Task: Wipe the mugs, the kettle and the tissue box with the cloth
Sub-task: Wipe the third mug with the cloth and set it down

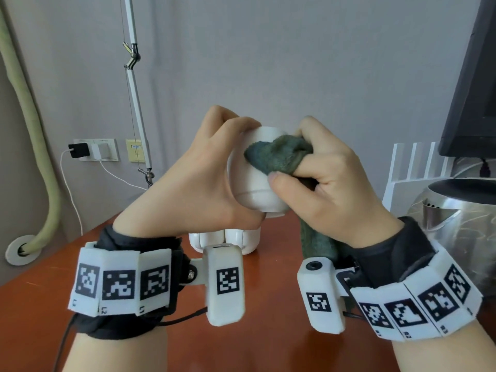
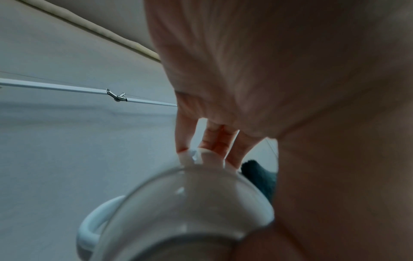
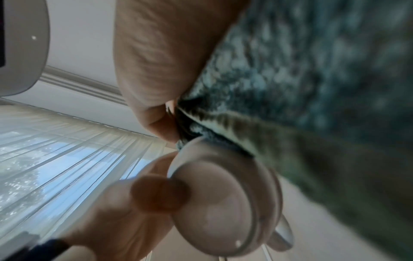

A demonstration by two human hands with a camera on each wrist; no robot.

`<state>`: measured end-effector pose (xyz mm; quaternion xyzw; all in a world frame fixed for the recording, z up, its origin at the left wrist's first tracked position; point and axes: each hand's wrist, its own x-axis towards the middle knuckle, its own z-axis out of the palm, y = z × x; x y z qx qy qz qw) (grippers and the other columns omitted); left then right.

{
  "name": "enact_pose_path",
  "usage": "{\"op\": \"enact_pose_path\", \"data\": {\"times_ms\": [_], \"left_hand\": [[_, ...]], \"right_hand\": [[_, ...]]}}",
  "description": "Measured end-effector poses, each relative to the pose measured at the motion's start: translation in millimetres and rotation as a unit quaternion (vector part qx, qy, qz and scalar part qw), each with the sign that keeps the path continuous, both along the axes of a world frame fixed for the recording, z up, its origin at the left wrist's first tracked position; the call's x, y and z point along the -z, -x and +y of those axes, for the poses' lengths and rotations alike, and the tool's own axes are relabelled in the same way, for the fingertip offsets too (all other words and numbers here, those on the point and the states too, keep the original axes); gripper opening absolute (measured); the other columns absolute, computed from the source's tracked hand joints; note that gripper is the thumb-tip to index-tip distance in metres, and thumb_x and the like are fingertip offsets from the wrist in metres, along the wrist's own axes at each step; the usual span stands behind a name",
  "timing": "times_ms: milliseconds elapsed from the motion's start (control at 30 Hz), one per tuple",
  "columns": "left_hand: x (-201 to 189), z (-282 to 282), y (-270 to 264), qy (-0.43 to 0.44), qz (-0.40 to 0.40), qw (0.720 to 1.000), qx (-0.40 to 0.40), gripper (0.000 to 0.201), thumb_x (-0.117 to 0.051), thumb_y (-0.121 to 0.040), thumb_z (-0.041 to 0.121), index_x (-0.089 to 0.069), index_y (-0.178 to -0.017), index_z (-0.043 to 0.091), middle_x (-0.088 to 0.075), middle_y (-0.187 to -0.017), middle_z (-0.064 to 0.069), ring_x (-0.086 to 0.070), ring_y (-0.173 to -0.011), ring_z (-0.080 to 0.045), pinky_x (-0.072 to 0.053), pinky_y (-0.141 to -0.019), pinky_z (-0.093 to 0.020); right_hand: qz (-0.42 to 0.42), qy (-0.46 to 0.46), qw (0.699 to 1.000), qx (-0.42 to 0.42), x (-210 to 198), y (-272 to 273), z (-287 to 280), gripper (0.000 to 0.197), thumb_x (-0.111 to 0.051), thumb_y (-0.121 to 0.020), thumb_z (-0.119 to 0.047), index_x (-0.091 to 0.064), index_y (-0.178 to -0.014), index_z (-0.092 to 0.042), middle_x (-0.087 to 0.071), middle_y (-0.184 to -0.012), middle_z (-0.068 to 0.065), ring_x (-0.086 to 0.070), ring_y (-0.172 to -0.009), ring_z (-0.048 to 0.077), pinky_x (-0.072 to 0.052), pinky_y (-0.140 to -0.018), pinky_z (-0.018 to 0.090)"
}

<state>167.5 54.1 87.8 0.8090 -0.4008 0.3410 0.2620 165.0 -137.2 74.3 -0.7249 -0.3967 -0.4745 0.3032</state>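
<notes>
My left hand [image 1: 214, 162] holds a white mug [image 1: 255, 183] in the air above the table, fingers curled over its rim and the palm against its side. In the left wrist view the mug [image 2: 183, 208] shows with its handle at the lower left. My right hand [image 1: 316, 173] grips a dark green cloth [image 1: 279, 154] and presses it against the mug's right side; the cloth's tail hangs down by the wrist. The right wrist view looks at the mug's base [image 3: 219, 203] with the cloth [image 3: 312, 88] beside it. A shiny steel kettle [image 1: 456, 210] stands at the right.
Below the held mug, other white mugs [image 1: 228, 240] stand on the red-brown table [image 1: 161, 345]. A white rack [image 1: 413, 167] and a dark monitor [image 1: 472, 89] are behind the kettle. A white lamp arm [image 1: 134, 84] rises at the table's back edge.
</notes>
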Motion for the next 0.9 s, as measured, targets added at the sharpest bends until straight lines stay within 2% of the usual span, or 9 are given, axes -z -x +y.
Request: {"op": "enact_pose_path", "data": {"times_ms": [100,233,367,500,567,667,767,833,900], "left_hand": [[0.7,-4.7,0.8,-0.007,-0.004,1.0,0.014,0.094,-0.085,-0.052,0.026,-0.047,-0.135,0.004,-0.04,-0.118,-0.007,-0.046,-0.111,-0.012,-0.036,-0.095,-0.006],[1.1,-1.9,1.9,-0.003,0.0,1.0,0.01,0.094,-0.084,-0.053,0.029,-0.046,-0.136,0.007,-0.04,-0.12,-0.006,-0.044,-0.113,-0.012,-0.033,-0.095,-0.003],[-1.6,7.9,3.2,0.037,0.008,0.999,0.006,0.093,-0.077,-0.052,0.043,-0.046,-0.135,0.015,-0.038,-0.12,0.001,-0.043,-0.116,-0.006,-0.035,-0.097,-0.004],[-2.5,14.5,3.2,0.078,-0.003,0.997,0.002,0.094,-0.074,-0.051,0.045,-0.046,-0.135,0.015,-0.036,-0.12,0.003,-0.043,-0.117,-0.007,-0.037,-0.103,-0.012],[-1.8,14.9,3.1,0.097,-0.005,0.995,0.017,0.09,-0.075,-0.053,0.042,-0.045,-0.134,0.016,-0.036,-0.119,0.005,-0.042,-0.116,-0.003,-0.039,-0.105,-0.016],[-1.0,14.0,3.6,0.133,0.02,0.99,0.048,0.086,-0.078,-0.053,0.037,-0.044,-0.131,0.023,-0.037,-0.118,0.011,-0.043,-0.116,-0.001,-0.04,-0.109,-0.024],[-1.0,12.2,3.1,0.157,0.037,0.983,0.085,0.083,-0.081,-0.053,0.033,-0.045,-0.128,0.03,-0.038,-0.118,0.008,-0.046,-0.117,-0.012,-0.042,-0.111,-0.038],[-1.4,12.2,2.4,0.169,0.044,0.979,0.104,0.082,-0.084,-0.053,0.03,-0.046,-0.126,0.032,-0.04,-0.12,0.0,-0.051,-0.115,-0.021,-0.042,-0.11,-0.043],[-2.1,12.7,3.0,0.178,0.056,0.975,0.121,0.083,-0.085,-0.053,0.029,-0.046,-0.126,0.03,-0.042,-0.125,-0.014,-0.053,-0.114,-0.027,-0.044,-0.108,-0.044]], "right_hand": [[-0.005,-0.038,0.998,0.044,-0.6,-3.6,-4.1,0.041,-0.054,-0.087,-0.031,-0.052,-0.055,-0.006,-0.036,-0.078,-0.006,-0.045,-0.06,0.019,-0.041,-0.05,0.04],[0.013,-0.077,0.994,0.076,-1.5,-9.4,-13.6,0.042,-0.052,-0.088,-0.033,-0.047,-0.052,-0.014,-0.034,-0.075,-0.013,-0.043,-0.06,0.017,-0.04,-0.05,0.04],[0.026,-0.062,0.998,0.009,-1.9,-4.9,-11.5,0.04,-0.056,-0.083,-0.022,-0.043,-0.048,-0.007,-0.035,-0.072,-0.01,-0.042,-0.058,0.018,-0.035,-0.051,0.038],[0.08,-0.022,0.992,-0.094,-5.3,8.1,-10.7,0.036,-0.06,-0.076,-0.008,-0.044,-0.046,0.002,-0.037,-0.07,0.01,-0.041,-0.058,0.024,-0.03,-0.053,0.039],[0.083,-0.073,0.985,-0.131,-6.7,9.3,-11.5,0.034,-0.06,-0.077,-0.008,-0.049,-0.047,0.003,-0.041,-0.07,0.011,-0.045,-0.06,0.022,-0.032,-0.056,0.033],[0.078,-0.207,0.969,-0.113,-7.5,5.2,-10.3,0.033,-0.059,-0.087,-0.009,-0.054,-0.055,-0.008,-0.046,-0.078,-0.002,-0.05,-0.071,0.003,-0.038,-0.068,0.018],[0.155,-0.193,0.963,-0.11,-6.6,1.3,-10.5,0.023,-0.059,-0.09,-0.04,-0.06,-0.079,-0.02,-0.041,-0.096,-0.007,-0.05,-0.083,-0.009,-0.038,-0.077,0.007],[0.216,-0.102,0.965,-0.107,-5.5,0.6,-13.6,0.064,-0.062,-0.068,-0.077,-0.056,-0.111,-0.029,-0.036,-0.108,-0.01,-0.048,-0.098,-0.012,-0.037,-0.086,0.005],[0.255,-0.019,0.962,-0.095,-1.8,-4.9,-15.7,0.088,-0.064,-0.048,-0.086,-0.04,-0.123,-0.046,-0.03,-0.115,-0.019,-0.041,-0.111,-0.016,-0.033,-0.091,0.002]]}}
